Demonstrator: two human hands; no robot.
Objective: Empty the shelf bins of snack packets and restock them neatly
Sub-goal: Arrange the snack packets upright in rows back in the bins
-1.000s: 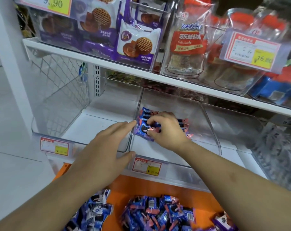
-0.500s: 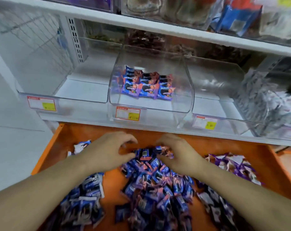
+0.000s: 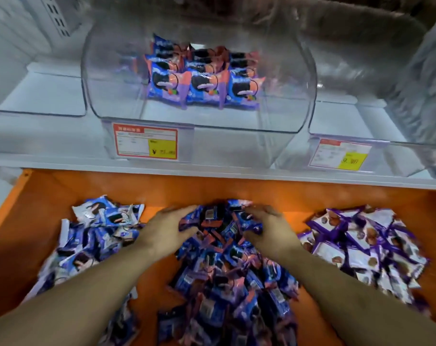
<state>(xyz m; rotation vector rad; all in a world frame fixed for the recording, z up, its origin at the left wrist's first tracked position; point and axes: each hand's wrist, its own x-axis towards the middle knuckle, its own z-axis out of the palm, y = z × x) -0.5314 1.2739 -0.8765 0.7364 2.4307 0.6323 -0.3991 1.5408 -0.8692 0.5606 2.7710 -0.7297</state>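
Note:
A clear middle bin [image 3: 281, 121] on the white shelf holds neat rows of blue and pink snack packets [image 3: 202, 78] at its back. Below, on the orange surface [image 3: 212, 193], lies a heap of the same blue and pink packets [image 3: 227, 283]. My left hand [image 3: 169, 228] and my right hand [image 3: 269, 231] press against the far end of this heap from either side, fingers curved around a bunch of packets between them.
A pile of blue and white packets [image 3: 92, 240] lies at the left and a pile of purple and white packets [image 3: 366, 248] at the right. Clear bins [image 3: 37, 113] flank the middle one. Price labels [image 3: 146, 143] hang on the bin fronts.
My right hand left the packets in the middle bin and both hands dropped to the heap on the orange surface. The view tilted down and closer.

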